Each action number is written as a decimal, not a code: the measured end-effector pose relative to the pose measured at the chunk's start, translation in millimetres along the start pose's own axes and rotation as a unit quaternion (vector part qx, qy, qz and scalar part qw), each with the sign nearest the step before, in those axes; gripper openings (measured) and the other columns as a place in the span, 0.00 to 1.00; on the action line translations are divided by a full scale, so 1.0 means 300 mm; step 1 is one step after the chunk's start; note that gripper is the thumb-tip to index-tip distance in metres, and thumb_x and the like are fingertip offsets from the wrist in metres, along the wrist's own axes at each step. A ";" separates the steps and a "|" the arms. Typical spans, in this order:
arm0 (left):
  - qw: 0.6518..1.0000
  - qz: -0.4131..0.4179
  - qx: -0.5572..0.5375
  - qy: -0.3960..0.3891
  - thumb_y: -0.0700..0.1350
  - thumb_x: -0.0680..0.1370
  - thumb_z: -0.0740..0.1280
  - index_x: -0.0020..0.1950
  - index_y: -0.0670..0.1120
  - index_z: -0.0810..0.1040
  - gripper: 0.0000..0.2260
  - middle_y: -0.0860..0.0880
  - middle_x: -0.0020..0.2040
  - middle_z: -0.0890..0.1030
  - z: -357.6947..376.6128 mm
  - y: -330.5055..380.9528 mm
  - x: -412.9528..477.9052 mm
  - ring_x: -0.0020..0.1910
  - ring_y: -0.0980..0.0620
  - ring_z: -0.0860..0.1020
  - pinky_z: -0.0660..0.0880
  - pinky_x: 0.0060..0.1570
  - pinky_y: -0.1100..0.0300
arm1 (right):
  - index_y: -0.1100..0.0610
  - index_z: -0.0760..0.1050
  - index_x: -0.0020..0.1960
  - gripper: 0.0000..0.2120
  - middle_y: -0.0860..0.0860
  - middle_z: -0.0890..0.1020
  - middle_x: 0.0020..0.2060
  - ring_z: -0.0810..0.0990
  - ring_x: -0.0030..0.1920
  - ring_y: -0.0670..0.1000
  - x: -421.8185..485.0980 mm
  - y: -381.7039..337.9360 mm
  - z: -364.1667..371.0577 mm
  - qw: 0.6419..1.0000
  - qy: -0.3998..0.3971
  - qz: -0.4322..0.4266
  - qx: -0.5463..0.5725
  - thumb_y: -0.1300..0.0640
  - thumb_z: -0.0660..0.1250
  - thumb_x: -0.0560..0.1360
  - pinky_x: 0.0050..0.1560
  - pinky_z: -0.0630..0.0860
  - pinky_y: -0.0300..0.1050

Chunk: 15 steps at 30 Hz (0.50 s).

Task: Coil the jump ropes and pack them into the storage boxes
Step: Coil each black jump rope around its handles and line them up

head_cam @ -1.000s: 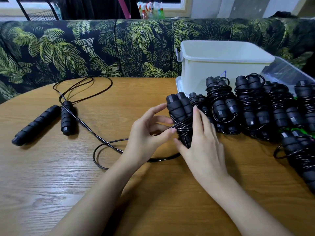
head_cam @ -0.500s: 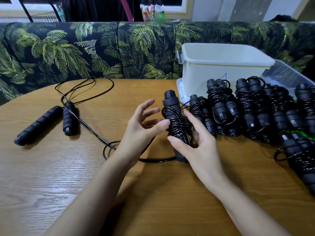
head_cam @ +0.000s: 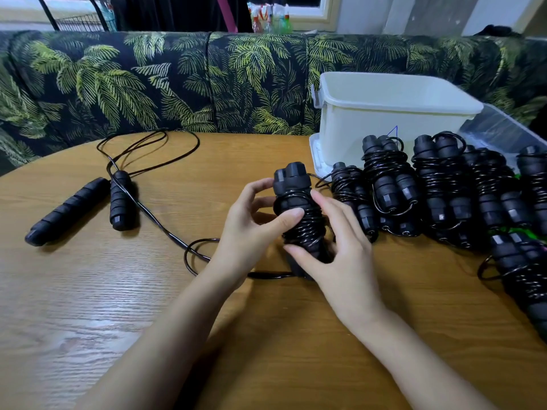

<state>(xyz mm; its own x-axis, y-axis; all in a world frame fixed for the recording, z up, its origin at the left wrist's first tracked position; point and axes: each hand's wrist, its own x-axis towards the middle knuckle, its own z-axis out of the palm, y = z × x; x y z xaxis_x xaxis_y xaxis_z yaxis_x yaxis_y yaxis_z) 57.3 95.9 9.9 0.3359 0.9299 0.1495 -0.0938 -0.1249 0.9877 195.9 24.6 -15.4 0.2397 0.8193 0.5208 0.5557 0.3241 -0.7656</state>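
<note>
Sofa [head_cam: 177, 84]: dark cover with green palm leaves, curving along the far edge of the table.
Table [head_cam: 88, 306]: round, light wood grain, bearing everything below.
White box [head_cam: 384, 119]: open at the top, standing at the far right of the table on a white lid [head_cam: 317, 155].
Clear box [head_cam: 503, 128]: just right of the white box, only partly in view.
Coiled ropes [head_cam: 444, 184]: black, each cord wound round its paired handles, lying in a crowded row in front of both boxes, with more near the right edge.
Loose rope [head_cam: 121, 199]: uncoiled at the left, two black handles lying side by side, cord in wide loops toward the sofa.
Rope bundle [head_cam: 299, 202]: near the table's middle, just left of the row, held upright with handle tops up and glossy cord wound round the middle.
Left hand [head_cam: 251, 229]: grips the bundle from the left, thumb pressed on the front of the windings, fingers curled behind the handles.
Right hand [head_cam: 340, 253]: grips from the right, thumb on the lower windings, fingers wrapped round the far side.
Cord tail [head_cam: 195, 250]: loops flat on the table and runs under the left hand to the bundle's base; owning rope unclear.
</note>
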 end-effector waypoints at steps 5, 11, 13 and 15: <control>0.998 0.008 0.031 -0.049 0.47 0.69 0.76 0.70 0.48 0.70 0.31 0.47 0.56 0.81 -0.012 0.000 0.002 0.53 0.51 0.82 0.79 0.51 0.58 | 0.52 0.70 0.73 0.34 0.43 0.75 0.64 0.73 0.67 0.43 -0.001 0.018 -0.009 1.000 0.018 -0.013 0.016 0.56 0.76 0.69 0.62 0.77 0.55; 0.999 0.022 0.016 -0.030 0.46 0.68 0.74 0.67 0.48 0.74 0.27 0.53 0.47 0.83 -0.020 0.006 0.002 0.48 0.53 0.83 0.78 0.48 0.61 | 0.47 0.69 0.72 0.34 0.35 0.73 0.64 0.72 0.68 0.40 0.015 0.006 -0.034 0.997 -0.021 0.020 0.071 0.56 0.76 0.68 0.64 0.76 0.55; 0.999 0.027 0.024 -0.016 0.46 0.68 0.75 0.64 0.49 0.76 0.25 0.52 0.46 0.85 -0.028 0.010 0.006 0.49 0.53 0.83 0.78 0.49 0.60 | 0.44 0.69 0.71 0.33 0.35 0.75 0.64 0.72 0.68 0.40 0.024 0.005 -0.041 0.993 -0.034 0.044 0.106 0.54 0.76 0.68 0.67 0.73 0.53; 0.999 0.027 0.025 -0.003 0.47 0.66 0.75 0.61 0.51 0.78 0.23 0.51 0.46 0.86 -0.037 0.015 0.011 0.49 0.54 0.83 0.78 0.50 0.59 | 0.45 0.70 0.70 0.34 0.39 0.76 0.66 0.73 0.68 0.42 0.033 0.003 -0.053 0.985 -0.054 0.075 0.146 0.54 0.78 0.68 0.70 0.70 0.48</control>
<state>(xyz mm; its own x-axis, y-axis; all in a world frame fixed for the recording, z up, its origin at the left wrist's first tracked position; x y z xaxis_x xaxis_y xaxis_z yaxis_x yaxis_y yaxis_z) 47.5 102.4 14.4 0.3381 0.9192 0.2019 -0.0640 -0.1915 0.9794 211.5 25.6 -4.8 0.2062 0.9089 0.3624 0.2646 0.3048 -0.9149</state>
